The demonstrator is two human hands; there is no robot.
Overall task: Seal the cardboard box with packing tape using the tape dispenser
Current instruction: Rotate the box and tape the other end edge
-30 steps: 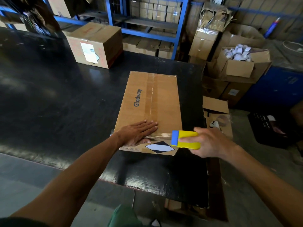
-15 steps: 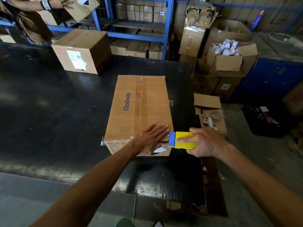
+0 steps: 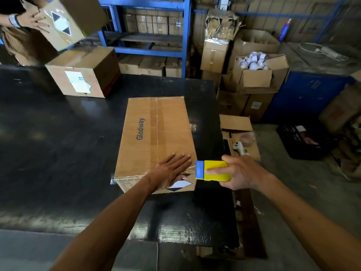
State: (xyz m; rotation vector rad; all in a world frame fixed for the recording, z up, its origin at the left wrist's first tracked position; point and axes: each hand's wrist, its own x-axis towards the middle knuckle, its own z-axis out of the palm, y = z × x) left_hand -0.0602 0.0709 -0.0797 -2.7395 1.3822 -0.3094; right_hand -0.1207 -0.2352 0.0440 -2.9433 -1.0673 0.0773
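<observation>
Box print: I read "Glodway" in blue on the cardboard box (image 3: 156, 133).
Left hand (image 3: 172, 169): my grip spread flat on its near end.
Right hand (image 3: 240, 173): my grip wrapped round the yellow-blue tape dispenser (image 3: 212, 171).

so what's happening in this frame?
A person is taping a Glodway cardboard box on a black table. The left hand lies flat on the box's near right corner, over a strip of clear tape. The right hand grips a yellow and blue tape dispenser just off that corner.
</observation>
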